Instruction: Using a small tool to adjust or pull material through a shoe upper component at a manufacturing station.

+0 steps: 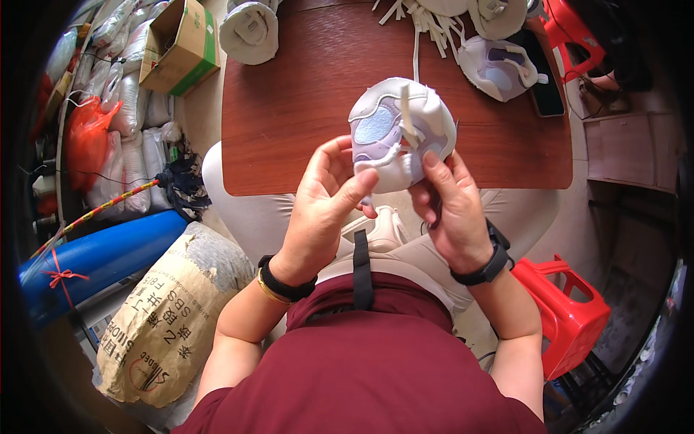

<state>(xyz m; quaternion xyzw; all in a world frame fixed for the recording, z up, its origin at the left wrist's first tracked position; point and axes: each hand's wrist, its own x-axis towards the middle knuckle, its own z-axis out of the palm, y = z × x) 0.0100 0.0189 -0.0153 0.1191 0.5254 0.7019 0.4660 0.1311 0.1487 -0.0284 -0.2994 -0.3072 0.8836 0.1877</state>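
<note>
Holding a white-and-lavender, soft, rounded shoe-upper piece (386, 147) in both hands, over the near edge of a reddish-brown, wood-grained worktop (311, 108). Gripping the lower left of the piece with the left hand (322, 184), with the thumb (354, 189) laid across the front and the fingers (331, 150) bent behind, drawn in to about its thickness. Pinching the lower right edge with the right hand (455, 202), likewise nearly closed, with the thumb pressed on the lavender face and the rest tucked underneath (too hidden to tell exactly how). Turned face-up, with a pale-blue oval patch at the left and a cream fabric strip (406, 108) standing out near the middle.

Facing, at the far left of the worktop, a rounded, off-white padded piece (249, 32); at the far right, a bunch of thin off-white strips (426, 29) and a second white-and-lavender shoe piece (499, 69), just beside a dark, flat, phone-like slab (547, 87).

Wearing a maroon shirt (376, 369). Flanked on the right by a red plastic stool (575, 311), on the left by a brown, printed paper sack (170, 318) and a long blue cylinder (108, 253).
</note>
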